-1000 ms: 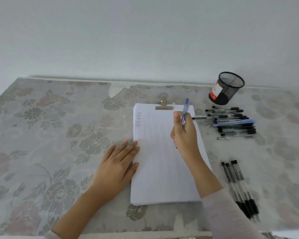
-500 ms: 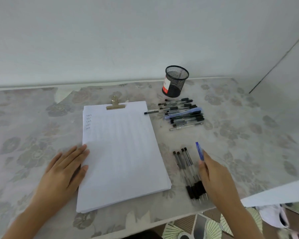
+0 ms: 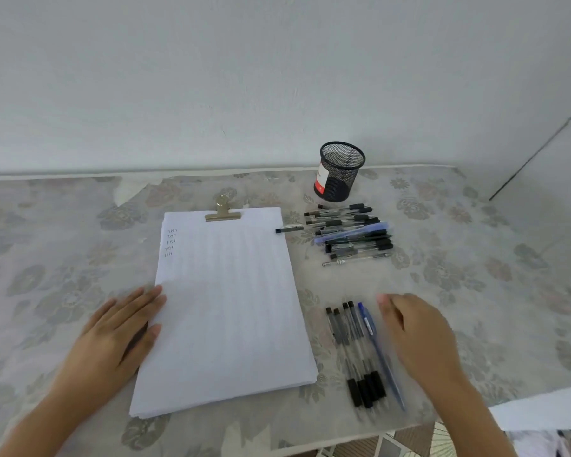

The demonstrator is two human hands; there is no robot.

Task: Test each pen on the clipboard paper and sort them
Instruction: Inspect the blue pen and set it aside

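Note:
A stack of white paper (image 3: 231, 301) lies under a brass clip (image 3: 222, 213), with a few small scribbles (image 3: 171, 242) at its top left. My left hand (image 3: 119, 328) rests flat on the paper's left edge. A blue pen (image 3: 378, 351) lies on the table at the right end of a row of several black-capped pens (image 3: 355, 351). My right hand (image 3: 419, 334) hovers just right of the blue pen, fingers relaxed and holding nothing. A pile of pens (image 3: 350, 230) lies further back.
A black mesh pen cup (image 3: 340, 171) stands near the wall behind the pile. The floral tablecloth (image 3: 63, 258) covers the table, whose front edge runs close below the pen row. A white wall panel (image 3: 548, 159) rises at the right.
My right hand carried the blue pen from the paper to the near-right pen row and let it go there. The view turned right. My left hand stayed on the paper's edge.

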